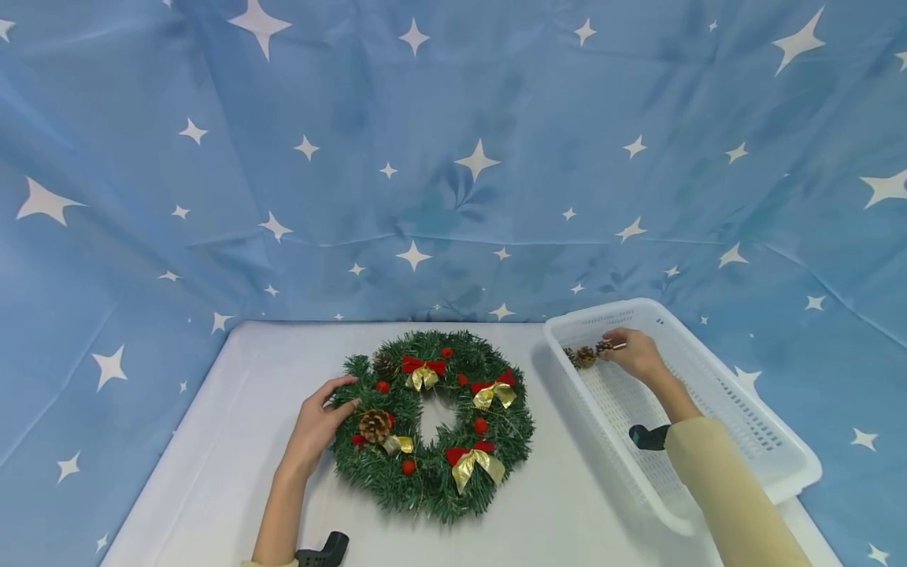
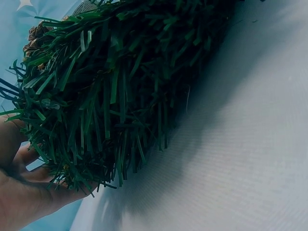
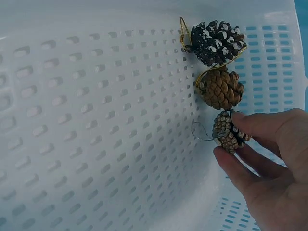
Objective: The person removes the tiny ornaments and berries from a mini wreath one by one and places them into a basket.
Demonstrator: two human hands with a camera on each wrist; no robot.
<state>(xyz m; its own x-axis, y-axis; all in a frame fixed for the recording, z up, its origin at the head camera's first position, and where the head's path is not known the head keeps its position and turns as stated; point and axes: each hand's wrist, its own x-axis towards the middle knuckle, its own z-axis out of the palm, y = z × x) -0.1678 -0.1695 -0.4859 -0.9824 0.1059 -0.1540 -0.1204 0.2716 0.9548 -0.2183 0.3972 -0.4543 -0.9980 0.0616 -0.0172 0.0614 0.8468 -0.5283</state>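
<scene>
A green Christmas wreath point(image 1: 439, 492) lies flat on the white table. It carries red-and-gold bows point(image 1: 478, 466), red berries and a brown pine cone point(image 1: 375, 426). My left hand point(image 1: 315, 421) holds the wreath at its left edge; in the left wrist view the green needles point(image 2: 110, 96) hide part of the fingers. Over in the white plastic basket point(image 1: 765, 429), my right hand point(image 3: 276, 166) pinches a small pine cone point(image 3: 225, 131) with a thin silvery loop between thumb and fingers. Beside it are a brown pine cone point(image 3: 220, 89) and a dark white-tipped one point(image 3: 216, 42).
The basket stands at the right of the table point(image 1: 234, 425), its long side slanting toward the front right. A blue curtain point(image 1: 453, 197) with white stars hangs behind and at both sides. Dark wrist devices point(image 1: 323, 551) sit on both forearms.
</scene>
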